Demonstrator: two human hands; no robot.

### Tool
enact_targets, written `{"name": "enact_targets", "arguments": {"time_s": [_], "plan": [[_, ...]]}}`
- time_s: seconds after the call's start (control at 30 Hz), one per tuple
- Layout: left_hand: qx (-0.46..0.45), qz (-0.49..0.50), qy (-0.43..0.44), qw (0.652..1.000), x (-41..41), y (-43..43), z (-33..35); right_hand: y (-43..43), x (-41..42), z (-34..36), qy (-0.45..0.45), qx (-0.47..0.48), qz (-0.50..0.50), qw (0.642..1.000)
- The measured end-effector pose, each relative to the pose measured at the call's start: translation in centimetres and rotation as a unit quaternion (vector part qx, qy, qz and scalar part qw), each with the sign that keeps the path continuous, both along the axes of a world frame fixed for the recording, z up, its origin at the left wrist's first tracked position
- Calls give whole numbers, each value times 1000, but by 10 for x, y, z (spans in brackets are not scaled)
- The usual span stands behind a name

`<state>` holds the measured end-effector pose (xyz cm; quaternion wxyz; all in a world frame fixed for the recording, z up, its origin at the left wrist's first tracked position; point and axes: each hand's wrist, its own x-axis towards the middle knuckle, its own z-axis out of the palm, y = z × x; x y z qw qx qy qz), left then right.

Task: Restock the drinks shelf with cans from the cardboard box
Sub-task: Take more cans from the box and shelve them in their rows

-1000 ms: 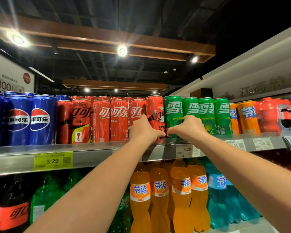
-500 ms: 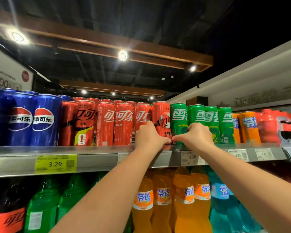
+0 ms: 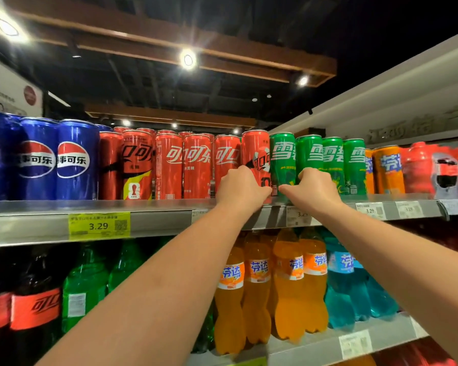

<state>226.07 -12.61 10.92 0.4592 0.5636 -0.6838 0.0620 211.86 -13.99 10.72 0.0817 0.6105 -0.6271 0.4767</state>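
Mid-frame, my left hand (image 3: 242,190) curls round a red can (image 3: 255,147) on the shelf (image 3: 37,228). My right hand (image 3: 313,190) grips the green can (image 3: 283,154) alongside.

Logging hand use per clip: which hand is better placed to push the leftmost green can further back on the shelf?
Right, probably. The right hand grips the leftmost green can, thumb and fingers either side; the left hand is occupied, holding the adjacent red can.

Red can (image 3: 255,151) in the left hand (image 3: 242,187) reads 可口; green can (image 3: 282,157) in the right hand (image 3: 313,190), 雪碧; yellow price tag (image 3: 99,225) left of both hands, 3.29.
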Motion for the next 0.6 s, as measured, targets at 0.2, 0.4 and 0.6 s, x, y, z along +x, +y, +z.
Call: {"name": "enact_targets", "arguments": {"time_s": [0.2, 0.4, 0.6], "plan": [[34, 31, -91, 995, 8, 14, -5, 22, -4, 3, 137, 84, -16, 987], [32, 109, -211, 971, 18, 40, -17, 45, 3, 0, 231, 120, -12, 965], [38, 194, -257, 946, 20, 72, -25, 64, 2, -4, 289, 125, 22, 949]]}}
